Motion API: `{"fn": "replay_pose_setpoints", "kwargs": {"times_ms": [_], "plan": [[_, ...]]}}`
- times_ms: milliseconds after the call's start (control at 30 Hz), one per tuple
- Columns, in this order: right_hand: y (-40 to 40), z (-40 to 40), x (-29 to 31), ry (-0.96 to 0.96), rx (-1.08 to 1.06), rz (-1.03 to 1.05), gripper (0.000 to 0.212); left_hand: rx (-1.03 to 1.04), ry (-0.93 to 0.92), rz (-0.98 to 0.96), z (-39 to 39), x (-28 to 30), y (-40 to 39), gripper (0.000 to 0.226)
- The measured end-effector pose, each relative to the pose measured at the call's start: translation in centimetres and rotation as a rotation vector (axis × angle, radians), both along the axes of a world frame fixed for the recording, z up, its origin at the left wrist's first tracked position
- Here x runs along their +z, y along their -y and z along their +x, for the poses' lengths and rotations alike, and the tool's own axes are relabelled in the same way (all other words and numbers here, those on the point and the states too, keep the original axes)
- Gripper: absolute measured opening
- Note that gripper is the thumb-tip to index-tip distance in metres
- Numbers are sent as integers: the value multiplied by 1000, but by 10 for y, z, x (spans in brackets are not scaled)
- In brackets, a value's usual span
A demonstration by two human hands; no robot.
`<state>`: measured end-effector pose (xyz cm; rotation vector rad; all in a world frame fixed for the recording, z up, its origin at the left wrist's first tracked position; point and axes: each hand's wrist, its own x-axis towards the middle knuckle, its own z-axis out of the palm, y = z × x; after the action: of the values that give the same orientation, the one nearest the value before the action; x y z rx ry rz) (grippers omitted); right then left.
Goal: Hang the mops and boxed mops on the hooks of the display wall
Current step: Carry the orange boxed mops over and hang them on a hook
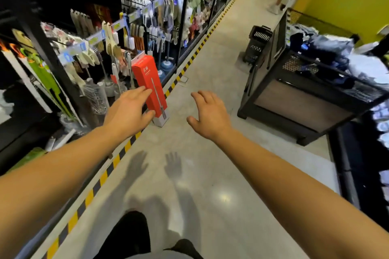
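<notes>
Forearms bare, both stretched forward over pale floor (210, 174), hand shadows on it. Left hand (128, 109) fingers straight and spread, fingertips over the face of red boxed mop (150, 84), contact unclear, nothing gripped. Right hand (210, 114) empty, fingers apart and loosely bent, just right of box. Boxed mop upright, slightly tilted, base on floor beside yellow-black stripe (117, 157) at foot of display wall (101, 44). Brushes and plungers hanging on hooks behind. Black cart (294, 99) with clothing at right. Basket (257, 44) beyond; person standing far down aisle.
</notes>
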<state>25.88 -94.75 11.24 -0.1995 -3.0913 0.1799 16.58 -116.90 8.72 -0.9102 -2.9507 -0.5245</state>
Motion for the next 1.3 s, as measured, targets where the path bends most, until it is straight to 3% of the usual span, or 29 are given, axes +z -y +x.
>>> {"fn": "replay_pose_setpoints", "kwargs": {"times_ms": [533, 767, 1067, 1300], "plan": [[-118, -277, -5, 98, 32, 7, 73, -7, 29, 56, -265, -5, -128, 68], [-149, -389, -13, 117, 96, 1, 74, 93, 88, 69, -364, -10, -159, 70], [-201, -536, -69, 140, 348, 26, 76, 278, 148, 20, -460, -65, -203, 70], [-227, -629, -113, 263, 615, 6, 73, 495, 227, 3, -488, -105, -216, 64]]}}
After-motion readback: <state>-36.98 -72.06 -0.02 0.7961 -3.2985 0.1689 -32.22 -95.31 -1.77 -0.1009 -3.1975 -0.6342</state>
